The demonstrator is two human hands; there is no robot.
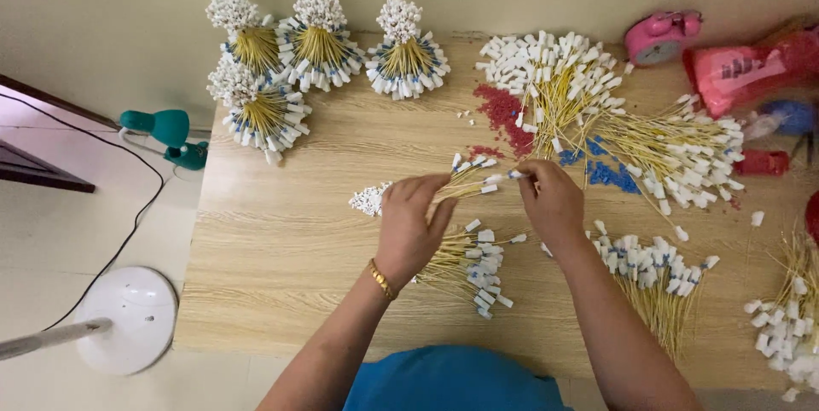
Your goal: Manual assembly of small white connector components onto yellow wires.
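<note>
Head view: we've got our left hand (411,225) wrapped round a small bundle of yellow wires (467,181) with white caps, right hand (550,199) pinching one cap at its tip, both just above the wooden tabletop (281,249), more loose piles (469,262) lying underneath

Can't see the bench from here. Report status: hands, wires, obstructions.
Left hand gripping a small bunch of yellow wires. Right hand pinching a white tip at its end. Loose wire pile under the left wrist; nothing blocking.
</note>
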